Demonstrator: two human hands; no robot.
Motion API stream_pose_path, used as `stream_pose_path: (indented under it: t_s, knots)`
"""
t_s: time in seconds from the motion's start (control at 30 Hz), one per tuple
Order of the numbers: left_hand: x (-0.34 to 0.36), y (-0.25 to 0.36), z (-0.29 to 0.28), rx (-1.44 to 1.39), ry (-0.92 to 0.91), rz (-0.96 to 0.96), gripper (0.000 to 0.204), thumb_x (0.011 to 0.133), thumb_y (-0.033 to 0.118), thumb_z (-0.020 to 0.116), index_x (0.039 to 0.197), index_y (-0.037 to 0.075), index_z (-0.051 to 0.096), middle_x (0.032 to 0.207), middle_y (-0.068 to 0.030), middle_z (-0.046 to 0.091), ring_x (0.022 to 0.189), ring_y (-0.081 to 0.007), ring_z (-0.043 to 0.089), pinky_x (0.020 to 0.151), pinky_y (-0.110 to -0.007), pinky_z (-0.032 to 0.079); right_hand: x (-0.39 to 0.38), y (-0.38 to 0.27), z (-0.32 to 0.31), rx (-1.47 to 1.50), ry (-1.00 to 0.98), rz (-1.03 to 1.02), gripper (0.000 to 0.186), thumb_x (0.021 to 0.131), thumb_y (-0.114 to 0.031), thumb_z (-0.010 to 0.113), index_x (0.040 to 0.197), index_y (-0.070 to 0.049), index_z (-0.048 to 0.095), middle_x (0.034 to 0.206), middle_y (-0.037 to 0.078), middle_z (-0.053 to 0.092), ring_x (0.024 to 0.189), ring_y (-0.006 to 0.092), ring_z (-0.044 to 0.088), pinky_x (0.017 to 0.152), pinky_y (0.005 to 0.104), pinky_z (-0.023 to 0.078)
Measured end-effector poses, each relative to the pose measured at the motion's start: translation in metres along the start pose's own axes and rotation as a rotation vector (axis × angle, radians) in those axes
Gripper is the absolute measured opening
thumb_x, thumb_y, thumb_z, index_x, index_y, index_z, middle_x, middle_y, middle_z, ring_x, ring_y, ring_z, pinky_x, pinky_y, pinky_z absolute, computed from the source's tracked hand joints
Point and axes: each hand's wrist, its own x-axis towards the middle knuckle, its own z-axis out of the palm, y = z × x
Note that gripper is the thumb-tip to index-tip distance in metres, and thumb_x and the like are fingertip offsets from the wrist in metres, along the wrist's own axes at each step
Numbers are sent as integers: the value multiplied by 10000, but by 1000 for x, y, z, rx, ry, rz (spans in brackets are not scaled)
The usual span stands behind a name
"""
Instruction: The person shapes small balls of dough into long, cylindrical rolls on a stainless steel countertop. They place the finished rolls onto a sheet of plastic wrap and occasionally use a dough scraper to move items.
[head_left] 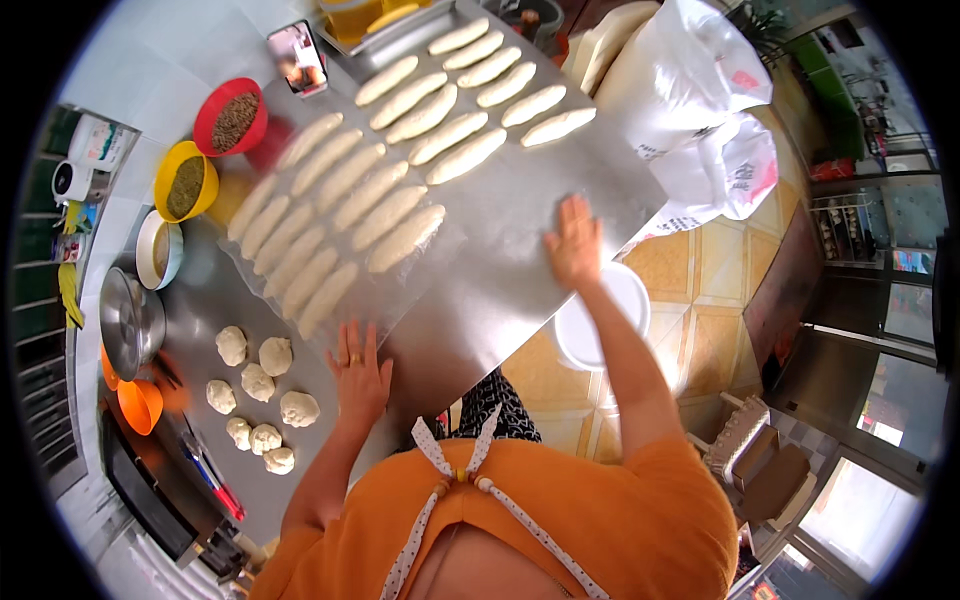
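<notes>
My left hand (361,376) lies flat with its fingers spread, at the near edge of a clear plastic sheet (425,262). Under that sheet are several long dough pieces (324,296) in rows. My right hand (574,243) rests palm down on the steel table (510,262) toward its right edge, fingers stretched out, holding nothing. Farther back, uncovered dough strips (466,156) lie side by side in slanted rows. To the left of my left hand sit several rounded dough lumps (258,383).
Along the left wall stand a red bowl (214,99), a yellow bowl (207,168), a white bowl (172,262), a metal bowl (150,325) and an orange bowl (140,407). A phone (297,58) leans at the back. White sacks (690,75) border the right edge; a white bucket (630,300) stands below.
</notes>
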Motion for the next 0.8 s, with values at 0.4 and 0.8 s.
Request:
stream_pose_path:
  t_s: [0.4, 0.8]
  knots:
    - [-128, -67, 10, -218, -18, 166, 487, 798, 226, 738, 1243, 126, 564, 1308, -160, 527, 1181, -388, 507, 929, -489, 449, -237, -273, 11, 514, -94, -513, 529, 988, -353, 483, 1397, -17, 469, 1534, 131, 353, 1450, 294, 263, 1169, 522, 207]
    - [-37, 37, 39, -1045, 111, 305, 411, 825, 175, 700, 1169, -9, 568, 1129, -236, 627, 1028, -374, 617, 842, -441, 505, -196, -214, -37, 731, 156, 272, 265, 913, -291, 614, 990, -43, 665, 948, 160, 701, 792, 348, 674, 704, 418, 525]
